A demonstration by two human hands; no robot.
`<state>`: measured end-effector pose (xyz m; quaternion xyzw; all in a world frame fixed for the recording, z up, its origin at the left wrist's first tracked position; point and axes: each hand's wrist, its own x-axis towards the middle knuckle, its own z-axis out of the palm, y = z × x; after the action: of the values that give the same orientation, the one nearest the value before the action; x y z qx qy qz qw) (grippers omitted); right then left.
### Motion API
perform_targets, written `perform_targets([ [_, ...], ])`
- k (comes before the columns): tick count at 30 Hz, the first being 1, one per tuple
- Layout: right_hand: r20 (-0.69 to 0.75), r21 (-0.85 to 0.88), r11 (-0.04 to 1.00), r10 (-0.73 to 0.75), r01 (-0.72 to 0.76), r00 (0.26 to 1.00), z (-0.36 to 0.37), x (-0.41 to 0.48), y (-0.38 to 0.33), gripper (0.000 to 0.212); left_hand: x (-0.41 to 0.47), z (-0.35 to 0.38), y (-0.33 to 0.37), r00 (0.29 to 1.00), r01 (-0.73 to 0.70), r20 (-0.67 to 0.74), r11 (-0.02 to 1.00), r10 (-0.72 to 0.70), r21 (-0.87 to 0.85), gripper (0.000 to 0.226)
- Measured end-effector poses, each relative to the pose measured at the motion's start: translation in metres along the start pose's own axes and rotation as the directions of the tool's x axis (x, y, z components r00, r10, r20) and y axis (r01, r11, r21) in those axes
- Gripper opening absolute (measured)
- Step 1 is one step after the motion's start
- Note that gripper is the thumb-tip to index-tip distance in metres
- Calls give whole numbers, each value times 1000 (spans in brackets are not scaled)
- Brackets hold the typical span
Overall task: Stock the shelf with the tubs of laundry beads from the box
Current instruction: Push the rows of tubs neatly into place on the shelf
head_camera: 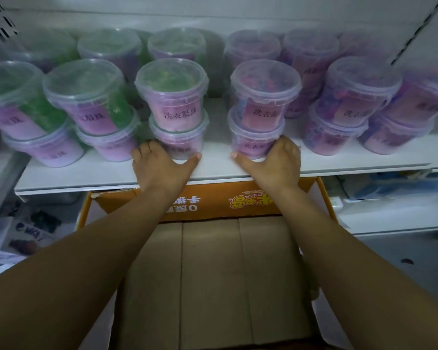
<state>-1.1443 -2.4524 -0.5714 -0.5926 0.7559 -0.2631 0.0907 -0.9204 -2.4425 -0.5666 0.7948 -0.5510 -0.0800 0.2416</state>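
The shelf (213, 170) is nearly full and the box (213, 274) below looks empty, so this seems the final squaring-up; next, nudge both stacks back into line. The left hand (159, 168) cups a bottom tub (178, 141), the right hand (271, 162) another tub (253, 142), both half-spread, thumbs in front.

open shelf (215, 137) lane (centre), tub stacks (173, 107) flanking
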Motion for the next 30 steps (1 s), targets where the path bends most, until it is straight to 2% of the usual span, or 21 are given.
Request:
perform_targets([
  [6,-158,-74,997,-21,10,987,15,-6,2,106,-1,13,-3,995,19,-95,1000,-19,-5,97],
  [12,-216,-19,1000,-6,2,976,15,-9,7,99,-3,16,-7,992,-11,-128,999,7,-32,96],
  [21,-311,-30,995,85,-99,947,21,-18,7,99,-6,14,5,997,-26,-67,1000,26,2,109],
  [30,-302,-20,994,92,-103,949,22,-16,9,99,-8,18,12,999,-39,-16,997,40,69,112],
])
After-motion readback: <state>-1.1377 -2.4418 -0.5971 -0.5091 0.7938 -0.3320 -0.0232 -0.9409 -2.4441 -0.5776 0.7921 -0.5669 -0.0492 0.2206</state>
